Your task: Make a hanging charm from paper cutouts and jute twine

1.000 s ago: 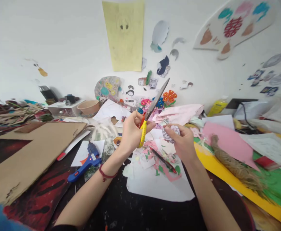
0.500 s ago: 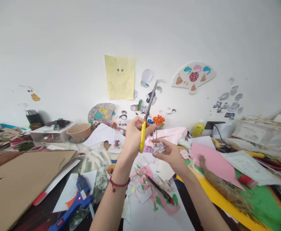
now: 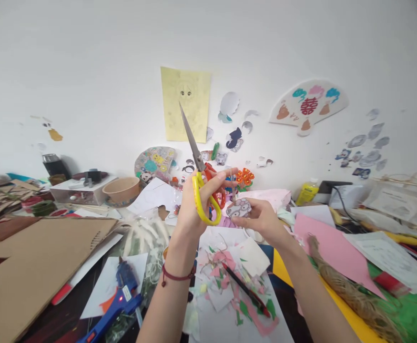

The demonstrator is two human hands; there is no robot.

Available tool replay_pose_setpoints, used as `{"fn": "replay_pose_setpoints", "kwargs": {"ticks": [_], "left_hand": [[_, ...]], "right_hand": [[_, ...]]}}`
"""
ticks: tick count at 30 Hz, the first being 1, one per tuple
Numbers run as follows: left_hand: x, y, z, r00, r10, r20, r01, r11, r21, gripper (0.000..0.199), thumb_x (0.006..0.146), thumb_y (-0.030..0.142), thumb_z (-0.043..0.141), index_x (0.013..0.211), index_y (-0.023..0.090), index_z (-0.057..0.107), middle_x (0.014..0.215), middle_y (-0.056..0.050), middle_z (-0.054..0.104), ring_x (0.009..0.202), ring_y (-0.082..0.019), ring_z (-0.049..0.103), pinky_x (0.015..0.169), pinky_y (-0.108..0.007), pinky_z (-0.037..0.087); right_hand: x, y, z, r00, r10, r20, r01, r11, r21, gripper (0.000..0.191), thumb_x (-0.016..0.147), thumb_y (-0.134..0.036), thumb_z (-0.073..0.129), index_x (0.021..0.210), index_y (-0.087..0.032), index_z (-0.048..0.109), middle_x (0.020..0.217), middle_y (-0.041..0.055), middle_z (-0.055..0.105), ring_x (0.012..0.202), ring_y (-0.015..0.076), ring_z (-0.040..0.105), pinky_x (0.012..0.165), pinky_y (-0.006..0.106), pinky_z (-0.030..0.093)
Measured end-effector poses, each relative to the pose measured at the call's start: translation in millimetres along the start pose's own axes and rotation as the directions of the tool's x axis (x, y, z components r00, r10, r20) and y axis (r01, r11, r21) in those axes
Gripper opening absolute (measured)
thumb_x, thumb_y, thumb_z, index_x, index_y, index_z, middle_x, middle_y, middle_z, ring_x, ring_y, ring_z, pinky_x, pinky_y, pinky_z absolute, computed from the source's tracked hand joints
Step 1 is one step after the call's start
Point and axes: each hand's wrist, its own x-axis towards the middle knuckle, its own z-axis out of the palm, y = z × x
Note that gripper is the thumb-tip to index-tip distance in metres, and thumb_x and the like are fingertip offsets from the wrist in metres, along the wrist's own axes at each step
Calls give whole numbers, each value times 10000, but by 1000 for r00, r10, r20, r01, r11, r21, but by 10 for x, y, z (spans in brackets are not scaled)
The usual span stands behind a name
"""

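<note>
My left hand (image 3: 188,212) is closed round a pair of scissors (image 3: 190,136) with one yellow and one red handle loop. The blades are together and point up and to the left. Its fingertips also meet the top of a thin brown string (image 3: 234,189). Lower down and to the right, my right hand (image 3: 263,220) pinches a small grey-and-white paper cutout (image 3: 239,209) with a printed figure. The string runs down to this cutout; how it is fixed there is hidden.
Below the hands, white paper holds pink and green scraps and a dark pen (image 3: 246,289). A blue glue gun (image 3: 122,300) with a lit red light lies left, beside cardboard (image 3: 44,267). Twine (image 3: 347,286) and pink paper (image 3: 340,247) lie right.
The scissors have turned in my left hand, from pointing up and right to up and left, so their handle loops now show. My right hand still pinches the cutout. The view has shifted slightly.
</note>
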Motion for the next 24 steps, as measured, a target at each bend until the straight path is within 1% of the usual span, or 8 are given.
{"fn": "replay_pose_setpoints", "kwargs": {"ticks": [4,6,10,12,14,17,19,24], "left_hand": [[20,20,-27,1000,6,-21,-5,998,66,151,813,277,750,837,158,660,1058,-101,757,836,-169,727,742,-262,537],[32,8,-37,999,13,-48,-7,993,121,171,810,282,754,857,152,654,1007,-97,759,792,-154,710,717,-265,525],[57,-39,-64,999,22,-47,-12,977,213,173,811,277,748,806,164,617,763,-39,721,787,-170,698,697,-275,503],[73,-74,-81,1000,10,-28,-3,966,257,189,789,277,768,777,174,611,681,-16,684,834,-189,704,706,-278,503],[88,-113,-95,1000,-2,-1,2,955,296,209,773,306,785,778,174,623,686,-16,683,829,-191,703,696,-279,505],[98,-157,-92,998,-17,64,-4,947,322,239,768,340,791,795,165,631,761,-29,703,697,-144,664,631,-272,489],[93,-160,-67,992,-37,120,-5,944,330,255,757,341,803,779,166,619,749,-22,689,653,-126,640,610,-268,477],[66,-133,23,976,-137,167,58,912,407,345,668,310,878,684,163,566,607,15,605,533,-95,566,524,-250,425]], "right_hand": [[69,2,65,998,27,56,-27,1000,7,274,656,-302,873,829,-157,718,740,5,697,674,124,606,642,257,488],[102,31,85,995,33,92,-35,999,14,263,678,-315,859,842,-161,722,784,17,715,718,139,634,674,268,508],[170,98,-4,970,67,235,-65,998,-13,444,696,-322,849,1094,-184,709,1025,69,733,925,202,683,856,354,549],[187,110,-85,973,49,224,-48,999,-9,544,684,-323,859,1185,-223,672,1045,61,724,930,197,678,861,359,554],[181,89,-145,980,-33,196,39,999,-28,549,750,-355,812,1261,-260,634,1123,66,710,1010,201,665,930,380,536],[130,-8,-164,986,-152,65,158,983,-92,397,852,-422,706,1210,-253,673,1199,78,696,1074,213,657,923,379,538],[80,-90,-149,980,-197,-19,192,971,-141,381,861,-446,691,1196,-265,691,1206,69,701,1045,202,666,859,347,554],[-25,-220,-128,979,-191,-74,178,973,-148,258,774,-403,791,955,-221,767,970,44,759,904,183,695,829,329,562]]}}
